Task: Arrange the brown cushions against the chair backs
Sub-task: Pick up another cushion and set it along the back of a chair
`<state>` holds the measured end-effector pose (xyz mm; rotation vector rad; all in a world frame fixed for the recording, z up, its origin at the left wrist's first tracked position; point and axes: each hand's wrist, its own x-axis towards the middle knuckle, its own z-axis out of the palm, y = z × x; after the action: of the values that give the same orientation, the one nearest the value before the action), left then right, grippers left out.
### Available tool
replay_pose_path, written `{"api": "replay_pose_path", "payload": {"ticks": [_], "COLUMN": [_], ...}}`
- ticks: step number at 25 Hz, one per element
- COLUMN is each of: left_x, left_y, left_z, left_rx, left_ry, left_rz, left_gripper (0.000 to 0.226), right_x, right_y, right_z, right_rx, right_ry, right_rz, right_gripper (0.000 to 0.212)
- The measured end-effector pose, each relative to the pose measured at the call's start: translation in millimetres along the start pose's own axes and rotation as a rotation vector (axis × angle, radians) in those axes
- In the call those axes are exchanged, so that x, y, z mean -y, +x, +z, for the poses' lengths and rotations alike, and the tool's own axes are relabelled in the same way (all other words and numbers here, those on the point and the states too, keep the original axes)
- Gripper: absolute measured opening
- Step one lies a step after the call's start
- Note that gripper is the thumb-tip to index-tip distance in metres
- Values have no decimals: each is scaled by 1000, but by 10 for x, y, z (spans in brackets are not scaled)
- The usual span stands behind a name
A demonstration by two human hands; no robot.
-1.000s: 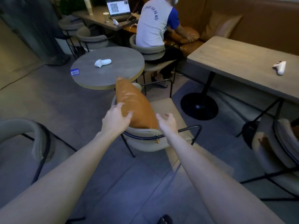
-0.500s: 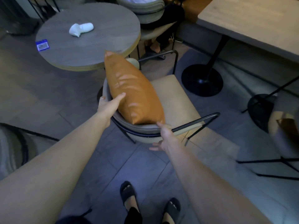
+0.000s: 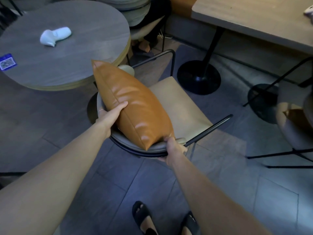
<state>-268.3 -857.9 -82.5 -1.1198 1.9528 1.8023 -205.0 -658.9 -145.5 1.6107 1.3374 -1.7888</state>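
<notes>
A brown leather cushion stands on edge on a beige chair, leaning along the curved grey chair back. My left hand grips the cushion's left side, thumb on its front face. My right hand holds the cushion's near corner where it meets the chair back rim. Another brown cushion shows partly on a chair at the right edge.
A round grey table with a white controller and a blue QR card stands just beyond the chair. A rectangular wooden table on a black pedestal base is at right. A seated person's legs are behind. My sandalled feet are below.
The view has tilted down and closer. My left hand went from the cushion's top to gripping its side. My right hand moved from the chair back rim up to the cushion's near corner.
</notes>
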Motion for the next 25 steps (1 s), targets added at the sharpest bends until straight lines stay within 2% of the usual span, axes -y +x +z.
{"api": "replay_pose_path", "payload": {"ticks": [2, 4, 7, 11, 15, 19, 25], "left_x": [68, 140, 124, 47, -48, -233, -459], "left_y": [77, 175, 146, 67, 115, 239, 261], "left_z": [12, 40, 110, 280, 549, 793, 1370], "left_rx": [-17, -34, -37, -6, 10, -25, 65], "left_ry": [-10, -28, -48, -80, -127, -119, -58], "left_rz": [6, 3, 5, -20, -33, -49, -165], "left_gripper": [161, 167, 164, 164, 143, 148, 145], "right_x": [-12, -21, 20, 213, 553, 959, 1713], "right_y": [20, 47, 88, 240, 474, 661, 981], "right_z": [-46, -93, -168, -346, -519, -698, -1074], "right_rx": [16, 35, 60, 81, 37, -5, -49], "right_ry": [-8, -7, -2, -39, -73, -107, -166], "right_rz": [-9, -17, -44, -86, -133, -169, -240], "right_gripper": [72, 73, 73, 62, 58, 57, 28]}}
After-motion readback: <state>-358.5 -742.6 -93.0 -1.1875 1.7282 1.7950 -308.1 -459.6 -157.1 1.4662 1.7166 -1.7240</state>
